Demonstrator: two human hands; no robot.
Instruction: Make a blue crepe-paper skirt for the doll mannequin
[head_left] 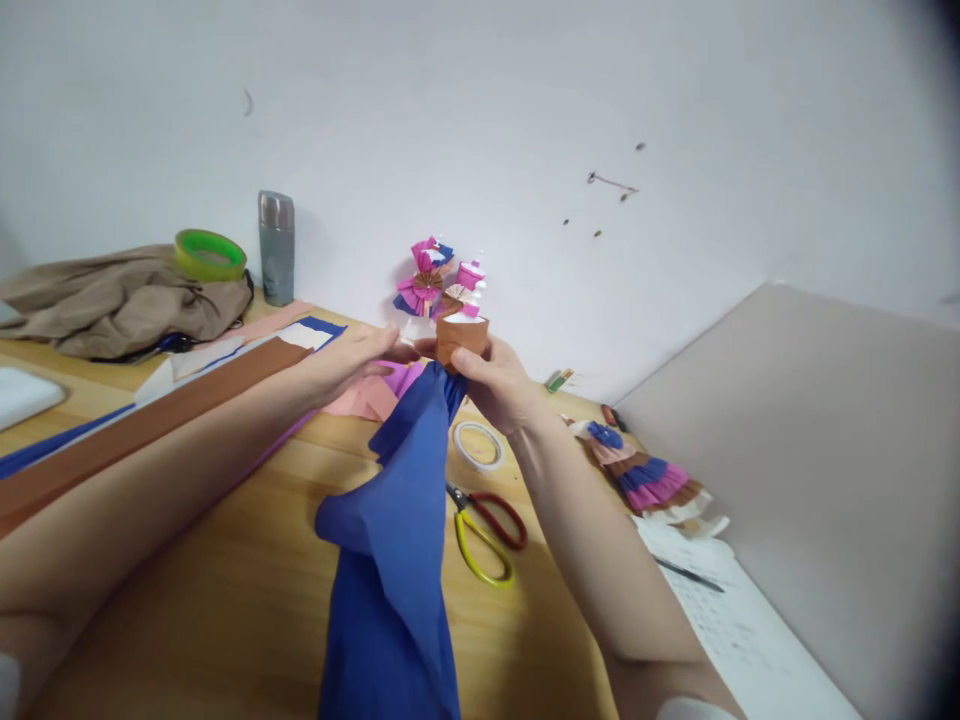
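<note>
My right hand [501, 382] grips a small cup wrapped in brown crepe paper [460, 338], thumb on its front and fingers around its right side. White shows at the cup's top. A long strip of blue crepe paper [394, 520] is gathered at the cup's base under my right thumb and hangs down toward me. My left hand [360, 362] is at the cup's left side with fingers stretched toward it. Whether its fingertips touch the cup I cannot tell. Behind the cup stand pleated paper decorations [429, 280] in pink, blue, brown and white.
Scissors [486, 535] with red and yellow handles and a white tape roll [478, 446] lie below the hands. Left are brown paper strips [180, 415], a grey flask [277, 248] and green tape [210, 255] on brown cloth [135, 300]. Right are a ruffled paper piece [649, 475] and written sheets [742, 610].
</note>
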